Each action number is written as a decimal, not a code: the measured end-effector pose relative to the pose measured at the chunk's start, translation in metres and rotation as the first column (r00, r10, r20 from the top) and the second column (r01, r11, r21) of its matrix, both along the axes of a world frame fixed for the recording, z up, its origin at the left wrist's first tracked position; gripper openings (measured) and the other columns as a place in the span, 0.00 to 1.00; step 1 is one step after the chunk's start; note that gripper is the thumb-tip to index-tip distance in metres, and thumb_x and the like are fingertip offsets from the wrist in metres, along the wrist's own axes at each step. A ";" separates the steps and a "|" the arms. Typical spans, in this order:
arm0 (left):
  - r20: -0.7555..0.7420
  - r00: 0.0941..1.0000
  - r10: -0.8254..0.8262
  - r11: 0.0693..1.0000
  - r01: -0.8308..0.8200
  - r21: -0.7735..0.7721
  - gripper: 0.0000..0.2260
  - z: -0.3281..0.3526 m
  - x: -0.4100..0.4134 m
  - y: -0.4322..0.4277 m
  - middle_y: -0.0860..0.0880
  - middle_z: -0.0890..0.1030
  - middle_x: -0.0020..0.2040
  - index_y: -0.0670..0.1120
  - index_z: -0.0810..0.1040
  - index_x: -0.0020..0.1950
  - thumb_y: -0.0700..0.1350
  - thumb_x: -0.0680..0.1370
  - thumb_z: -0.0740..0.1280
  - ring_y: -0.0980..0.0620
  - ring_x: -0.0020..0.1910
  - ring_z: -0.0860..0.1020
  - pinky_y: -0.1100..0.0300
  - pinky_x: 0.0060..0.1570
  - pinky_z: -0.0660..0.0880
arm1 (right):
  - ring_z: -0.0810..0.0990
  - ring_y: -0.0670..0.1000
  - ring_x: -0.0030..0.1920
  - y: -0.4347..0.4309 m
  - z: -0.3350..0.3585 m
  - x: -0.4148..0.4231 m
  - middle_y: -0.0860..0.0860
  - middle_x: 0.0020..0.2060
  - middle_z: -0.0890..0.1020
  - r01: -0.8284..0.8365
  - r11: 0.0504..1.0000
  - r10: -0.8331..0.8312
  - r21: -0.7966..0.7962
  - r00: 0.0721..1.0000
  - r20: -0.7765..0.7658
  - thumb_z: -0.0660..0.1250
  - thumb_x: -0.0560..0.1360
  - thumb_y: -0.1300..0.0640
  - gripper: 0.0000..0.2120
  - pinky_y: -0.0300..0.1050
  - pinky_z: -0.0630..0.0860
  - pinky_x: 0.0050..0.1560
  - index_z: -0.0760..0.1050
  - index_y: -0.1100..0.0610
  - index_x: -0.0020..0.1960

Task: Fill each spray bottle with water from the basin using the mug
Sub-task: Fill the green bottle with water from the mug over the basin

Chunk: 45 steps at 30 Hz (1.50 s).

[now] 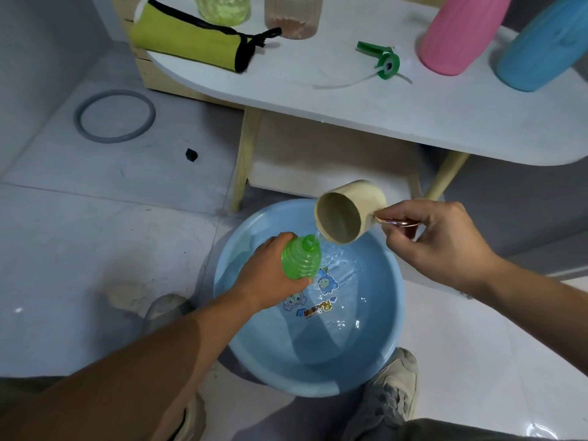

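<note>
Bottle hangs over the far-left part of the basin, gripped round its body by the left hand, neck tilted toward the mug. The right hand pinches the mug handle, and the tipped rim sits just above the neck opening.

Lies open above the near half of the basin; narrows at the far rim around green bottle, mug and table leg just behind.

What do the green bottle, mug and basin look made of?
Seemingly: green bottle, translucent ribbed plastic, light passes through; mug, matte beige, likely plastic, its handle glints like metal; basin, glossy opaque blue plastic, printed cartoon inside.
</note>
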State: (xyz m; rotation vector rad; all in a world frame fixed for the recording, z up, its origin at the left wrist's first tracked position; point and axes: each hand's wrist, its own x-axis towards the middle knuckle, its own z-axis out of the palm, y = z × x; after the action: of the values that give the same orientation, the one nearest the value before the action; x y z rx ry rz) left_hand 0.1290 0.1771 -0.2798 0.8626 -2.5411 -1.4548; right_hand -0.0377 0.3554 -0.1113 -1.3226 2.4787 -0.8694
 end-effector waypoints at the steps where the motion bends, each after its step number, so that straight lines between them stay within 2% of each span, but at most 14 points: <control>1: -0.001 1.000 0.000 1.000 0.000 0.000 0.32 0.000 0.000 0.000 0.54 0.79 0.56 0.60 0.71 0.61 0.64 0.60 0.75 0.50 0.54 0.79 0.47 0.54 0.79 | 0.79 0.46 0.38 0.000 0.000 0.000 0.48 0.35 0.83 -0.007 1.000 0.007 -0.001 1.000 -0.006 0.71 0.73 0.63 0.09 0.25 0.70 0.40 0.85 0.53 0.50; 9: 0.011 1.000 0.000 1.000 0.000 -0.006 0.33 0.000 0.000 0.000 0.54 0.78 0.57 0.58 0.72 0.63 0.62 0.61 0.77 0.50 0.55 0.78 0.47 0.55 0.79 | 0.80 0.44 0.41 0.000 0.000 -0.001 0.47 0.38 0.83 -0.046 0.999 0.045 -0.012 0.998 -0.032 0.71 0.73 0.63 0.10 0.25 0.71 0.41 0.85 0.53 0.52; 15: 0.011 1.000 -0.005 1.000 0.005 -0.001 0.32 -0.001 0.000 0.000 0.54 0.79 0.57 0.59 0.72 0.62 0.62 0.61 0.77 0.50 0.55 0.79 0.48 0.54 0.79 | 0.79 0.46 0.40 0.000 -0.002 -0.003 0.49 0.39 0.84 -0.106 0.994 0.103 -0.027 0.989 -0.107 0.71 0.72 0.64 0.11 0.33 0.76 0.39 0.84 0.53 0.52; 20: 0.009 1.000 -0.008 1.000 0.008 -0.010 0.33 -0.002 0.000 0.000 0.54 0.78 0.57 0.59 0.71 0.62 0.63 0.60 0.76 0.51 0.54 0.79 0.48 0.54 0.79 | 0.78 0.46 0.40 0.001 -0.005 -0.006 0.49 0.40 0.84 -0.151 0.988 0.145 -0.022 0.977 -0.157 0.71 0.71 0.65 0.12 0.33 0.75 0.40 0.84 0.54 0.52; 26: 0.004 1.000 -0.010 1.000 0.010 0.003 0.32 -0.004 0.000 0.000 0.55 0.79 0.56 0.60 0.71 0.62 0.64 0.60 0.76 0.51 0.53 0.79 0.47 0.53 0.80 | 0.74 0.47 0.37 0.000 -0.004 -0.006 0.48 0.38 0.83 -0.240 0.971 0.231 -0.009 0.943 -0.238 0.70 0.70 0.66 0.12 0.38 0.74 0.38 0.84 0.58 0.51; 31: 0.001 1.000 -0.011 1.000 0.011 0.001 0.32 -0.004 0.000 0.000 0.55 0.79 0.57 0.58 0.72 0.62 0.62 0.61 0.76 0.51 0.54 0.79 0.47 0.54 0.80 | 0.77 0.50 0.35 -0.002 -0.005 -0.006 0.50 0.37 0.83 -0.272 0.962 0.262 -0.001 0.927 -0.267 0.72 0.68 0.70 0.13 0.43 0.74 0.39 0.84 0.59 0.50; 36: 0.008 1.000 -0.016 1.000 0.016 -0.009 0.33 -0.004 0.000 0.000 0.54 0.79 0.58 0.56 0.73 0.64 0.60 0.62 0.77 0.51 0.55 0.79 0.48 0.55 0.79 | 0.79 0.51 0.37 -0.003 -0.009 -0.008 0.51 0.39 0.84 -0.312 0.950 0.293 -0.013 0.905 -0.309 0.68 0.70 0.64 0.12 0.42 0.75 0.43 0.84 0.59 0.51; 39: 0.025 1.000 -0.019 1.000 0.019 -0.002 0.34 -0.004 0.000 0.000 0.54 0.79 0.58 0.57 0.72 0.65 0.61 0.62 0.77 0.51 0.56 0.79 0.48 0.55 0.79 | 0.80 0.54 0.38 -0.003 -0.011 -0.009 0.51 0.38 0.84 -0.347 0.938 0.323 -0.001 0.874 -0.363 0.67 0.70 0.65 0.12 0.41 0.75 0.45 0.84 0.60 0.51; 43: 0.033 0.999 -0.014 1.000 0.014 0.008 0.34 -0.004 0.000 0.001 0.54 0.79 0.58 0.57 0.72 0.64 0.63 0.61 0.77 0.51 0.56 0.79 0.48 0.55 0.79 | 0.81 0.57 0.40 -0.002 -0.015 -0.011 0.52 0.39 0.84 -0.401 0.916 0.375 0.027 0.828 -0.416 0.66 0.73 0.63 0.11 0.49 0.78 0.47 0.83 0.61 0.53; 45: 0.037 0.999 -0.015 1.000 0.015 0.009 0.34 -0.004 -0.001 0.001 0.54 0.79 0.57 0.57 0.73 0.64 0.62 0.61 0.78 0.51 0.55 0.79 0.48 0.55 0.80 | 0.80 0.57 0.40 -0.002 -0.017 -0.011 0.51 0.37 0.82 -0.431 0.901 0.409 0.054 0.801 -0.438 0.65 0.74 0.63 0.11 0.49 0.77 0.48 0.83 0.61 0.53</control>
State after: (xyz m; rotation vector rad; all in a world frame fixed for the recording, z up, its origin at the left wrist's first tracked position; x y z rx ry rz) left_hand 0.1285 0.1784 -0.2837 0.8815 -2.5751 -1.4695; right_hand -0.0490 0.3539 -0.1281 -2.1878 2.2947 -0.5684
